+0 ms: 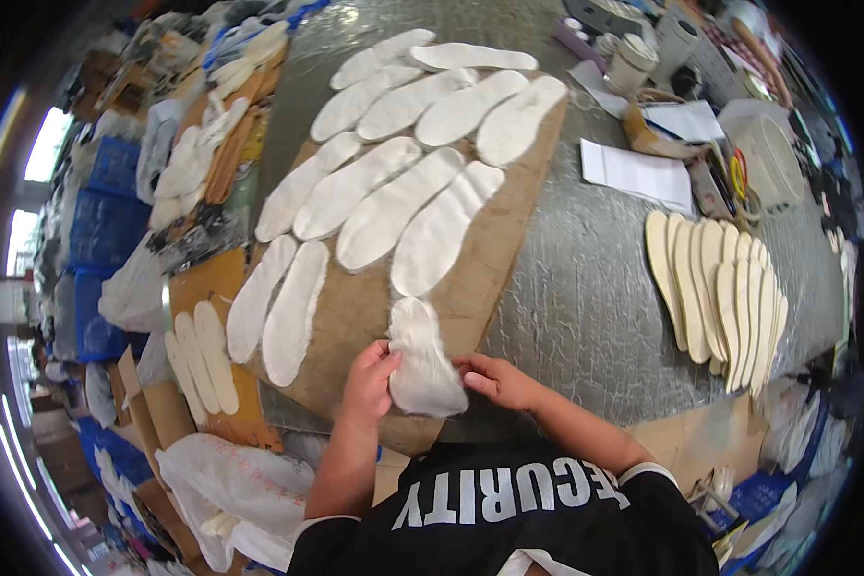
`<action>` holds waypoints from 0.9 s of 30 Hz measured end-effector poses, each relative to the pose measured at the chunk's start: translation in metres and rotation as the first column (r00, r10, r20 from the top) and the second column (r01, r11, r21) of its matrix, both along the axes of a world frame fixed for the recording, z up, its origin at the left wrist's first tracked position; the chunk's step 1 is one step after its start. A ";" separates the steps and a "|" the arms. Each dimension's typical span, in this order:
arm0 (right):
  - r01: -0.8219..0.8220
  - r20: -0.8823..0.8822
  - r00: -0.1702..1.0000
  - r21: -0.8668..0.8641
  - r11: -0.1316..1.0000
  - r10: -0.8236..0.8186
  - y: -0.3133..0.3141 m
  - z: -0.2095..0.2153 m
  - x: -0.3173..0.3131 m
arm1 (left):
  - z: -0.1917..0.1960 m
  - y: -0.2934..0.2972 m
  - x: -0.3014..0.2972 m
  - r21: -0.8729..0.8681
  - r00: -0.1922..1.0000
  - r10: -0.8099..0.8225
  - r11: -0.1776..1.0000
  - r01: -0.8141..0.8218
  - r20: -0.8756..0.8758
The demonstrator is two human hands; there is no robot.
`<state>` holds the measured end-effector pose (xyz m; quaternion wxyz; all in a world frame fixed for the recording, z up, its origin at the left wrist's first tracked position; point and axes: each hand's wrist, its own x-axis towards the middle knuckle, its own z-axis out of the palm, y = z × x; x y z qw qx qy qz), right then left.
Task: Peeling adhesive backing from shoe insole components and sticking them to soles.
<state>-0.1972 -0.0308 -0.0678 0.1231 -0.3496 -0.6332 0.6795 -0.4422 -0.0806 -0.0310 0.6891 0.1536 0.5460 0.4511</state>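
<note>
A fluffy white insole (420,365) is at the near end of a brown board, its wide end toward me and slightly blurred. My left hand (367,382) grips its left edge, thumb on top. On the opposite edge, my right hand (501,382) pinches the rim between thumb and fingers; the fingertips are partly hidden. Beyond my hands, several white insoles (445,230) lie flat in slanting rows on the brown board (485,278). The narrow end of the held insole is close to the nearest one in the row.
Cream insoles (708,288) lie fanned out at the table's right. Paper sheets (636,175), a white bucket (766,154) and jars (632,63) stand behind them. More cream insoles (202,360) lie at the left, above a white plastic bag (235,490). Another person's arm (763,60) shows far right.
</note>
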 end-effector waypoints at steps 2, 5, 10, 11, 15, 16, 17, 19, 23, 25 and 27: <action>0.056 -0.186 0.973 -0.401 0.914 -0.140 -0.003 0.007 0.019 | -0.010 0.006 0.031 -0.054 0.924 0.337 0.941 -0.333 0.179; 0.190 -0.150 0.932 -0.576 0.795 -0.331 -0.014 0.007 0.063 | -0.009 0.013 0.078 -0.168 0.893 0.376 0.924 -0.343 0.248; 0.525 0.016 0.804 -0.489 0.696 -0.595 -0.024 0.004 0.131 | -0.001 0.002 0.128 -0.369 0.707 0.309 0.927 -0.073 0.636; 0.573 0.012 0.766 -0.466 0.674 -0.643 -0.023 0.014 0.144 | -0.005 -0.009 0.127 -0.389 0.624 0.280 0.920 0.042 0.730; 0.621 0.363 0.755 -0.129 0.773 -0.546 -0.009 0.042 0.204 | 0.006 -0.013 0.152 -0.450 0.730 -0.051 0.757 0.473 0.682; 0.564 0.335 0.787 -0.048 0.825 -0.518 -0.009 0.038 0.219 | 0.015 -0.006 0.164 -0.447 0.729 -0.077 0.745 0.496 0.681; 0.499 0.312 0.818 0.036 0.866 -0.484 -0.011 0.032 0.232 | 0.024 0.003 0.179 -0.318 0.769 -0.288 0.786 0.530 0.571; 0.434 0.180 0.853 0.277 0.857 -0.490 -0.013 0.009 0.255 | 0.039 0.021 0.219 -0.079 0.799 -0.590 0.796 0.600 0.117; 0.407 0.241 0.791 0.481 0.777 -0.563 -0.019 0.019 0.275 | 0.057 0.084 0.322 0.317 0.508 -0.553 0.409 0.856 -0.660; 0.447 0.330 0.651 0.560 0.697 -0.683 -0.026 0.026 0.284 | 0.058 0.103 0.372 0.390 0.505 -0.479 0.324 0.862 -0.718; 0.349 0.412 0.671 0.558 0.753 -0.617 -0.035 0.027 0.305 | 0.047 0.117 0.414 0.459 0.468 -0.205 0.095 0.883 -0.859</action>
